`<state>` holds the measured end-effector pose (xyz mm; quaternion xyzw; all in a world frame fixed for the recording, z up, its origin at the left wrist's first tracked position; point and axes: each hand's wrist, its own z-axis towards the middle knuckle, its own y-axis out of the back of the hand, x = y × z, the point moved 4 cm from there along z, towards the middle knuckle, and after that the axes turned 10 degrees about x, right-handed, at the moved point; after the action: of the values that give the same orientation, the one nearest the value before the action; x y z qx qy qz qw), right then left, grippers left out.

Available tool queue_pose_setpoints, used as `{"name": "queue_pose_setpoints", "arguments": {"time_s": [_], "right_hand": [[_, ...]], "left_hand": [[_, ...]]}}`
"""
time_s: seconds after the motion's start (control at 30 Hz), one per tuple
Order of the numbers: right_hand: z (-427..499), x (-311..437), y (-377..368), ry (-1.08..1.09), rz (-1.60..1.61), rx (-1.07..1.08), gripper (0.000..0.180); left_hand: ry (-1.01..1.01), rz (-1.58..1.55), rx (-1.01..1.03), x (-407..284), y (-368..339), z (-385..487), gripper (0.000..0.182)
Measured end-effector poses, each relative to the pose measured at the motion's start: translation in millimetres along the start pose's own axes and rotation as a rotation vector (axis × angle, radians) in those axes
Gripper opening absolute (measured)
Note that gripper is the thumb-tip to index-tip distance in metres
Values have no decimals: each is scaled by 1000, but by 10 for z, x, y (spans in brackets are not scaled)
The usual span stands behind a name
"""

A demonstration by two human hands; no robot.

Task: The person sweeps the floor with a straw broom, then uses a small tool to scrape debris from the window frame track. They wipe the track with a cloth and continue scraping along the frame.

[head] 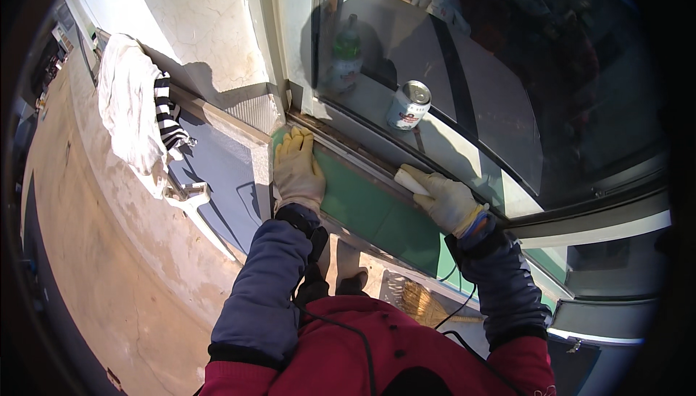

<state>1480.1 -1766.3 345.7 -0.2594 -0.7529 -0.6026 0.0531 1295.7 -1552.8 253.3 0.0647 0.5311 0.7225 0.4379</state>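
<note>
My left hand (298, 170), in a pale yellow glove, lies flat with its palm down at the left end of a green windowsill (364, 208), holding nothing that I can see. My right hand (448, 200), gloved likewise, is closed around a white cylindrical object (411, 182), perhaps a handle or a roll, beside the window track (348, 151). A white drink can (409, 105) stands upright close to the glass, beyond the track and above my right hand. What the inner side of my right fingers touches is hidden.
A window pane (500, 70) rises ahead, showing a green bottle (347, 51). At the left, a white cloth (130, 102) and a black-and-white striped cloth (166, 108) hang over a rail near a white plastic frame (198, 206). A straw broom (418, 301) lies below the sill.
</note>
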Motion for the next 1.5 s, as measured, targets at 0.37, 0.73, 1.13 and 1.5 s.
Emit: {"name": "queue_pose_setpoints", "arguments": {"time_s": [0.37, 0.73, 1.13, 1.5], "right_hand": [[-32, -38, 52, -78, 235, 50, 57], [-311, 159, 50, 7, -62, -7, 61], [-590, 117, -165, -103, -408, -301, 61], [-509, 226, -575, -332, -799, -299, 62]], "left_hand": [[22, 4, 67, 49, -42, 3, 48], [49, -33, 108, 46, -34, 0, 49], [18, -63, -12, 6, 32, 9, 45], [-2, -76, -31, -6, 48, 14, 42]]}}
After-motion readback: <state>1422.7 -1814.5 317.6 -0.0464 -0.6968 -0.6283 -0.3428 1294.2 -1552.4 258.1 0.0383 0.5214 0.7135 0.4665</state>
